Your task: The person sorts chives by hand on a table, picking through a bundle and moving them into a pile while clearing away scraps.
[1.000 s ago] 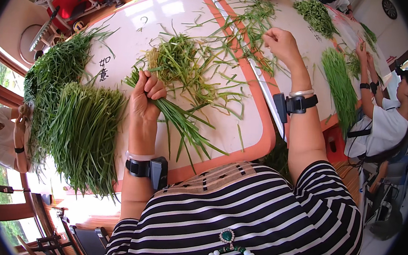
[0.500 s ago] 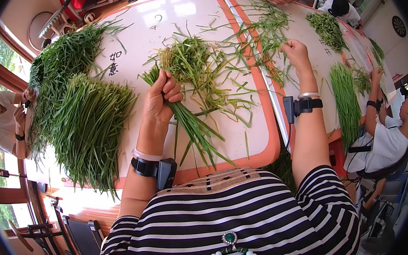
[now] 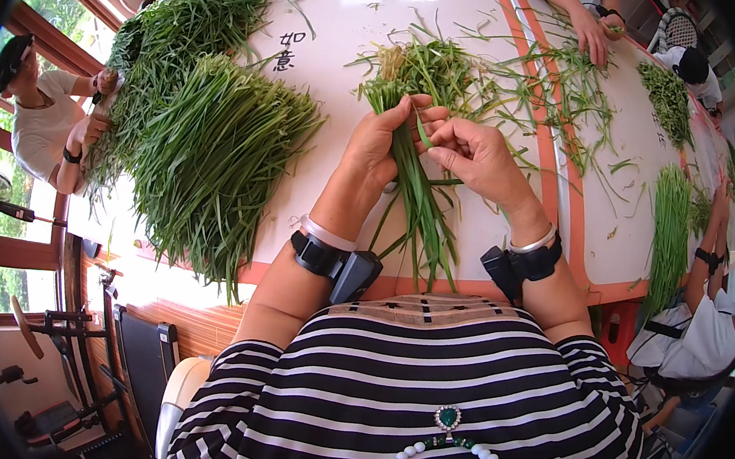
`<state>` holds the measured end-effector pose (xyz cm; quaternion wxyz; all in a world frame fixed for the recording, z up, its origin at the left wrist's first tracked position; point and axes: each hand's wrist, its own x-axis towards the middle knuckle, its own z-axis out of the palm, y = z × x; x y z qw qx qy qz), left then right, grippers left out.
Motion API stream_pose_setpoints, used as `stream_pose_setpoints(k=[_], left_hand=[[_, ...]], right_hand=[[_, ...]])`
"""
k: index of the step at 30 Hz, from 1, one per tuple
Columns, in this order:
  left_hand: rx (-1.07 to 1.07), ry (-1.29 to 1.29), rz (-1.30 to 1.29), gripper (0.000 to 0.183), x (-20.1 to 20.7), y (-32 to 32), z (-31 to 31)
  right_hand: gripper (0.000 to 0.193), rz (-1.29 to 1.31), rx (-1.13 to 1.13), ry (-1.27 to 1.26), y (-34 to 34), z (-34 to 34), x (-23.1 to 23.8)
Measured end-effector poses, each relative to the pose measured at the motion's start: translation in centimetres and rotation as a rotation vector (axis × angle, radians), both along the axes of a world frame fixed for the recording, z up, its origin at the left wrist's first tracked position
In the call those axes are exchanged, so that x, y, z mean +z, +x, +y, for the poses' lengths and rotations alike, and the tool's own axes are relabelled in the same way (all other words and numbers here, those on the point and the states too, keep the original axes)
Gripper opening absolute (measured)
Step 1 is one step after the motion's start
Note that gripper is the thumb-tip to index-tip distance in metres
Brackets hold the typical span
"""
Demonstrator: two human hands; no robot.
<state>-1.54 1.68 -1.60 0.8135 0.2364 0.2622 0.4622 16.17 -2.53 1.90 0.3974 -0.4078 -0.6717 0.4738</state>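
Note:
My left hand is wrapped around a bunch of long green garlic chives, their cut ends pointing away from me and the leaf tips trailing toward me. Close beside it, my right hand pinches a single chive leaf at the bunch's edge. Just beyond both hands lies a loose heap of trimmed, yellowish chive scraps. To my left stands a large stacked pile of chives, with a looser, darker mass of greens behind it.
Orange-edged white tables carry the greens, with scraps scattered over the seam. A co-worker sits at the left. Another person's hands reach in at the far side. More chives lie at the right, near another co-worker.
My right hand has come back from the far right scraps to the bunch and now pinches a leaf. My left hand still grips the bunch. The whole view has shifted.

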Motion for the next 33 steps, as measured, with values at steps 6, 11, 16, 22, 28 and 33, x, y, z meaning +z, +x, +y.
stream_pose_setpoints(k=[6, 11, 16, 22, 28, 33], left_hand=[[0.073, 0.024, -0.105, 0.034, -0.3, -0.9, 0.7], [0.110, 0.087, -0.162, 0.034, -0.4, -1.7, 0.8], [0.172, 0.109, -0.165, 0.034, -0.6, -1.8, 0.8], [0.187, 0.088, -0.251, 0.033, -1.6, -2.5, 1.9], [0.091, 0.085, -0.396, 0.028, -0.4, -3.1, 1.9], [0.067, 0.082, -0.465, 0.023, 0.0, -3.1, 1.6]], right_hand=[[0.008, -0.106, 0.117, -0.054, 0.9, -0.3, -0.3], [0.007, -0.119, 0.205, -0.122, 1.1, -0.5, 0.0], [0.007, -0.125, 0.238, -0.120, 1.5, -0.7, 0.1], [0.011, -0.224, 0.322, 0.025, 1.7, -0.2, 0.3], [0.013, -0.202, 0.322, 0.056, 2.0, -0.4, 0.2], [0.010, -0.137, 0.351, -0.002, 2.3, -0.3, -0.2]])
